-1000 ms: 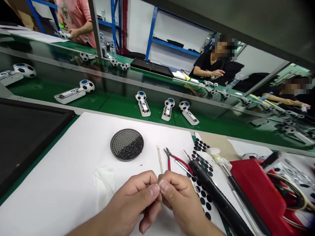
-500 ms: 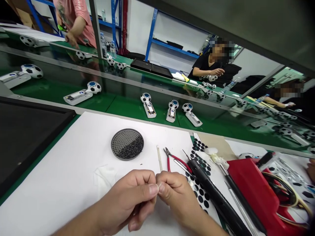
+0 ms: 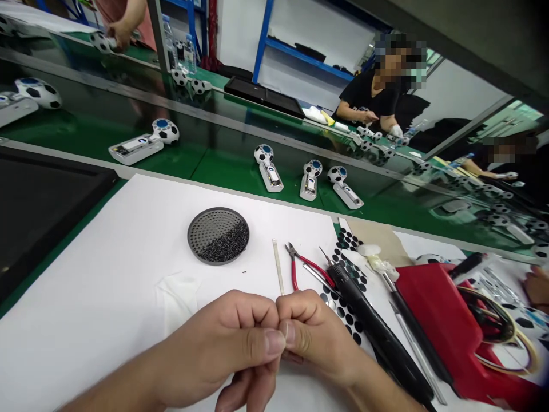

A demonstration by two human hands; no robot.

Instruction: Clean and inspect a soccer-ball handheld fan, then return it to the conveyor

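My left hand (image 3: 218,343) and my right hand (image 3: 317,337) meet at the fingertips above a white sheet (image 3: 98,257). Something small and pale seems pinched between them, mostly hidden by my fingers. Just beyond my hands lie a thin pale stick (image 3: 278,266) and red-handled side cutters (image 3: 300,269). Further left sits a round grey mesh dish (image 3: 206,226) holding black granules. To the right of my right hand lie a black soldering iron (image 3: 373,315) and a sheet of round black stickers (image 3: 343,297).
A red tray (image 3: 437,326) holding coiled wire stands at right. A green conveyor belt (image 3: 223,163) behind a glass panel carries white football-patterned devices (image 3: 268,169). Co-workers sit and stand beyond it. A black panel (image 3: 43,212) lies at left.
My hands have drawn closer, and my fingertips now hide the small pale bit seen between them earlier. The whole scene sits slightly higher in the view.
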